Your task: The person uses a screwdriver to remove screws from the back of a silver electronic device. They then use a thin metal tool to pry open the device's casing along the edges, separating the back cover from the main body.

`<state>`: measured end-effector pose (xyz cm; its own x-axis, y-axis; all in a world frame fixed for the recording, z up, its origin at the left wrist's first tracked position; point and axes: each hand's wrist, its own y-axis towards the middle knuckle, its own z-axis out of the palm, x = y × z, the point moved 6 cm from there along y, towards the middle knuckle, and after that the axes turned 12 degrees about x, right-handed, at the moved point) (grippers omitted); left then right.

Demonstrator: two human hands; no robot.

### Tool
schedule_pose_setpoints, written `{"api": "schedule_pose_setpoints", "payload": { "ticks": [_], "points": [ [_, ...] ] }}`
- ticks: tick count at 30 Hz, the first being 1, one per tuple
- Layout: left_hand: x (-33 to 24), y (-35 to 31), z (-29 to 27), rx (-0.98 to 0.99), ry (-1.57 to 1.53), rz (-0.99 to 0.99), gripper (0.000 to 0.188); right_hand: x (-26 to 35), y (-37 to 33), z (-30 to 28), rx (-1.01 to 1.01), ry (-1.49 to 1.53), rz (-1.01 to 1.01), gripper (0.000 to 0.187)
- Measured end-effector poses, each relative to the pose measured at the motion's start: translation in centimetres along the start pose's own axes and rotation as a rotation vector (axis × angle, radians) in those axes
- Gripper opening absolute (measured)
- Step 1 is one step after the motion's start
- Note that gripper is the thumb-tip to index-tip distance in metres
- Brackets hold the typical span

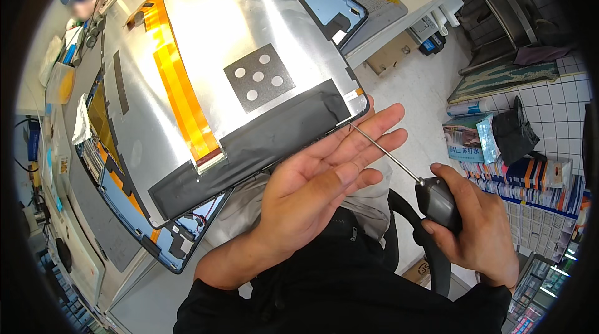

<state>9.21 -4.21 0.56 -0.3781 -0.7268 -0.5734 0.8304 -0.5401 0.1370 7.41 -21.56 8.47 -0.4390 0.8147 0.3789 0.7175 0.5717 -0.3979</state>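
Note:
A large silver-backed screen panel [206,47] lies tilted in front of me, an orange flex cable [173,84] running down its back and black tape [274,123] along its near edge. Palm up, my left hand [312,178] rests by the panel's near right corner, fingers stretched out and partly beneath the edge. My right hand [474,222] is closed round the chunky black handle of a tool with a thin metal shaft [435,200]. The shaft's tip meets the panel's edge at that corner, beside my left fingertips. Whether the tip touches is too small to tell.
Under the panel sits an opened device with a blue inner frame [340,9], on a grey mat [387,3]. Tools and parts crowd the bench's left side. To the right stand a box [468,137] and a rack of packets [530,187]; a cardboard box [390,53] is on the floor.

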Motion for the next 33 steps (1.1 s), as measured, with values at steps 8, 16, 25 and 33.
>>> {"api": "schedule_pose_setpoints", "payload": {
  "ticks": [8,16,25,33],
  "points": [
    [0.1,0.0,-0.1,0.004,-0.012,0.009,0.063,0.1,0.0,0.0,-0.014,0.000,-0.007,0.069],
    [0.0,0.0,0.0,0.003,0.007,0.005,0.063,0.0,0.0,-0.3,-0.005,-0.033,0.019,0.070],
    [0.0,0.0,-0.1,-0.004,0.014,0.006,0.063,0.1,-0.3,-0.8,-0.016,-0.067,0.040,0.072],
    [0.1,-0.1,-0.1,0.001,0.009,0.009,0.064,0.3,-0.3,-1.1,0.006,-0.085,0.047,0.072]
  ]
}}
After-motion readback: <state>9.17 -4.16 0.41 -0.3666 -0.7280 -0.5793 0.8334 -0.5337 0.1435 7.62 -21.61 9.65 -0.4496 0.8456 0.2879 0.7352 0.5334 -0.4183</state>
